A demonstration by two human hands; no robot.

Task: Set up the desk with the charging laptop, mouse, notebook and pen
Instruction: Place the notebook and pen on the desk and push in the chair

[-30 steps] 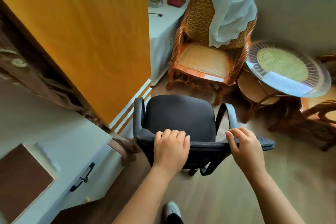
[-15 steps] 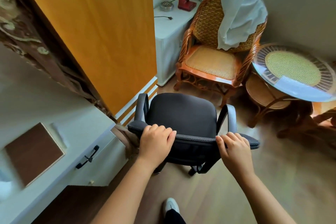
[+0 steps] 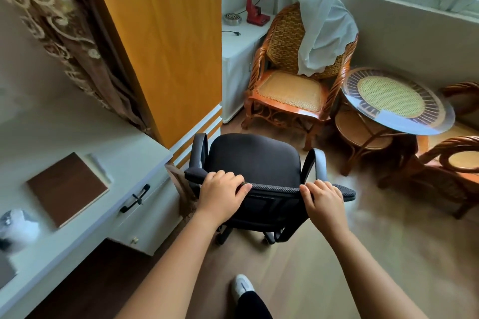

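Note:
A black office chair [image 3: 255, 160] stands on the wood floor, right of the white desk [image 3: 129, 147]. My left hand [image 3: 223, 195] and my right hand [image 3: 324, 201] both grip the top edge of its backrest. A brown notebook [image 3: 66, 188] lies closed on the desk, with a thin pale object, perhaps a pen [image 3: 99, 167], just beyond it. At the desk's near left edge a blurred white and dark object [image 3: 15, 228] shows; I cannot tell what it is. No laptop or mouse is clearly visible.
An orange wardrobe [image 3: 166, 41] rises behind the chair. A wicker armchair [image 3: 290, 90] draped with a curtain, a round glass-topped wicker table [image 3: 396, 101] and another wicker chair [image 3: 456, 163] fill the right. A white cabinet [image 3: 238, 41] holds a red tool. My shoe [image 3: 242, 286] is below.
The view has shifted right and up, so the desk and notebook show more fully. The chair sits a little farther from the wardrobe; both hands stay on the backrest.

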